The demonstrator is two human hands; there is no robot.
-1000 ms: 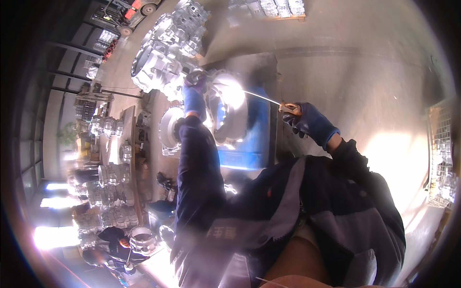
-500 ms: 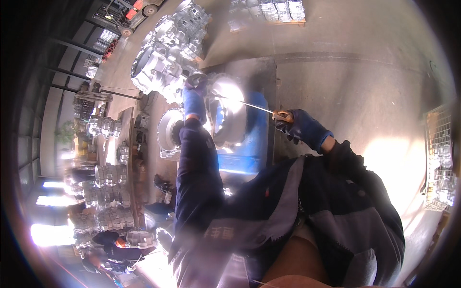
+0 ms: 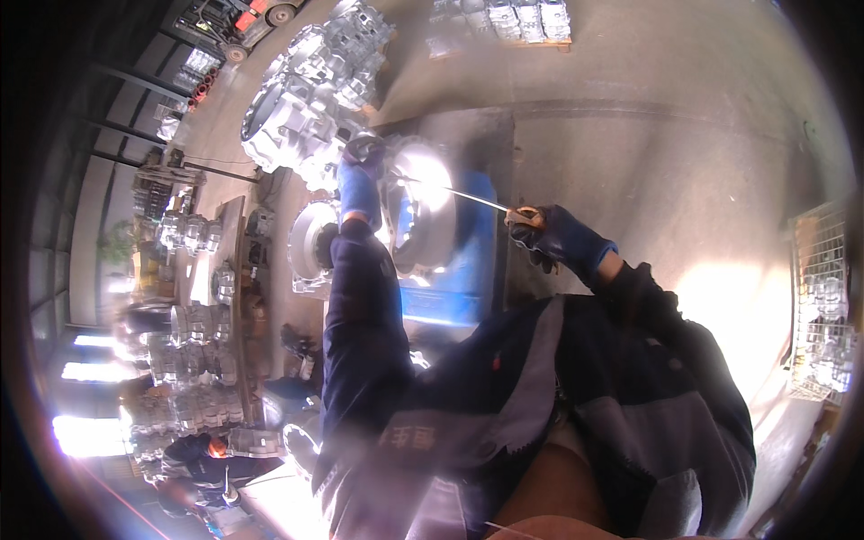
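Note:
My gloved right hand (image 3: 545, 236) is closed round the orange-brown handle of a long thin tool (image 3: 475, 197), perhaps a file or screwdriver. Its bright shaft points left into a round cast metal housing (image 3: 438, 229), where glare hides the tip. That housing stands on a blue surface (image 3: 468, 286). My gloved left hand (image 3: 362, 180) is at the housing's left side, by its edge. The fingers there are partly hidden, and whether they grip the metal I cannot tell. Another ring-shaped housing (image 3: 310, 245) sits beside my left forearm.
Stacked metal castings (image 3: 310, 99) rise just beyond my left hand. At right stands a wire mesh cage (image 3: 817, 297) with metal parts. A pallet of castings (image 3: 504, 22) is at the far side. On the left, a long bench (image 3: 236, 297) carries castings; a co-worker (image 3: 193, 477) is at lower left.
The view has shifted slightly, moving most things a little left in the picture. Both hands keep nearly the same places, and the tool still reaches into the housing.

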